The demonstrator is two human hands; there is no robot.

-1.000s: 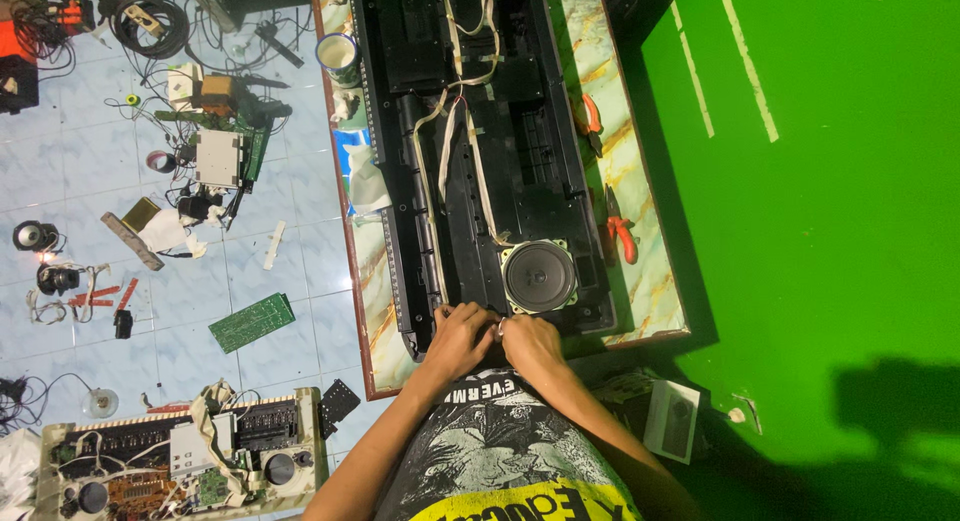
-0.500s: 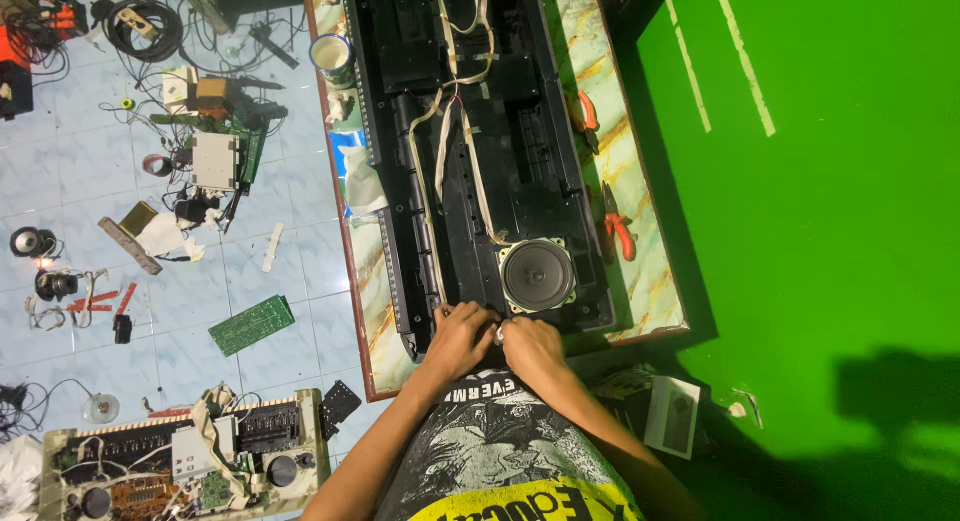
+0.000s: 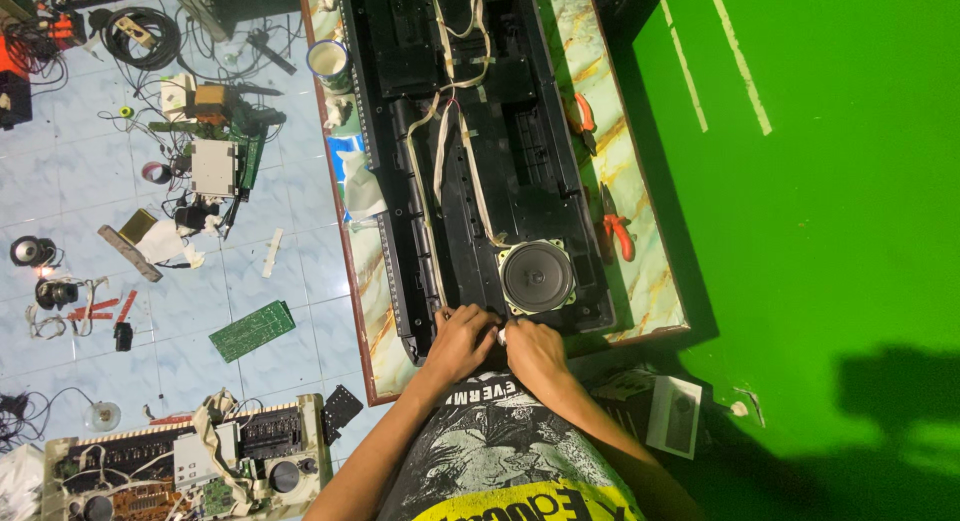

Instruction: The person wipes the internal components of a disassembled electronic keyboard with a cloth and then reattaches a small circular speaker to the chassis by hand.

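A long black opened casing (image 3: 470,131) lies on a marble-patterned table (image 3: 650,271), with flat pale ribbon cables (image 3: 440,131) running down its middle and a round speaker (image 3: 538,277) near its close end. My left hand (image 3: 462,343) and my right hand (image 3: 530,347) rest side by side at the casing's near edge, just below the speaker, fingers curled. A small white bit (image 3: 502,333) shows between them; what it is and which hand grips it I cannot tell.
Red-handled pliers (image 3: 617,226) and another red-handled tool (image 3: 580,113) lie on the table's right strip. A cup (image 3: 330,61) stands at the left edge. The tiled floor holds a green circuit board (image 3: 252,330), an opened amplifier (image 3: 180,461), cables and parts. A green sheet (image 3: 820,181) covers the right.
Both hands stay at the casing's near edge with only slight finger movement. The view has shifted a little.
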